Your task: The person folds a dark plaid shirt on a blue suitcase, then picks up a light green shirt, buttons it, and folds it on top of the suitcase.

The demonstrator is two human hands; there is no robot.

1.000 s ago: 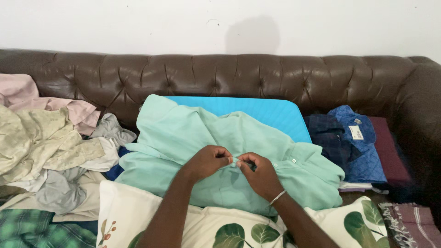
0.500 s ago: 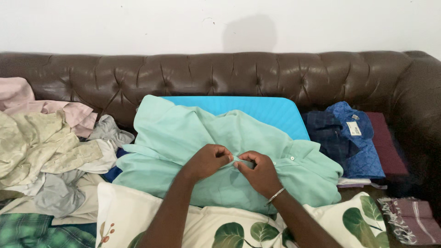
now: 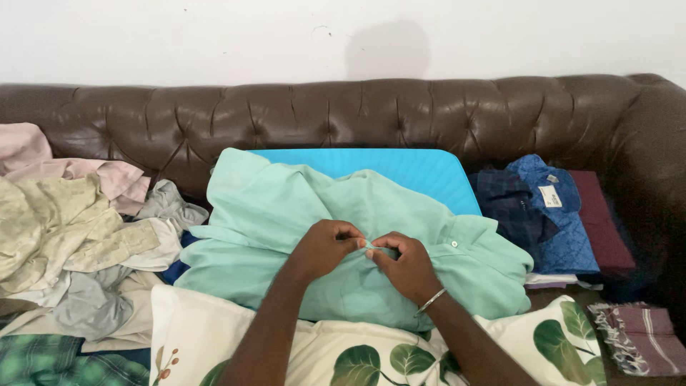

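1. The left hand (image 3: 325,249) and right hand (image 3: 404,266) are pinching the shirt (image 3: 286,214) placket, each grip clenched on the fabric.
2. The mint shirt is lying over a blue board (image 3: 400,171) on the sofa (image 3: 357,114).
3. Crumpled clothes (image 3: 71,229) are lying left; folded shirts (image 3: 543,214) right.

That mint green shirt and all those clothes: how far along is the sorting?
Done: a folded stack of dark and blue garments sits on the right of the sofa. In hand: the left hand and right hand pinch the button strip of the mint green shirt, spread over a blue board. Left: a crumpled heap of shirts on the left.
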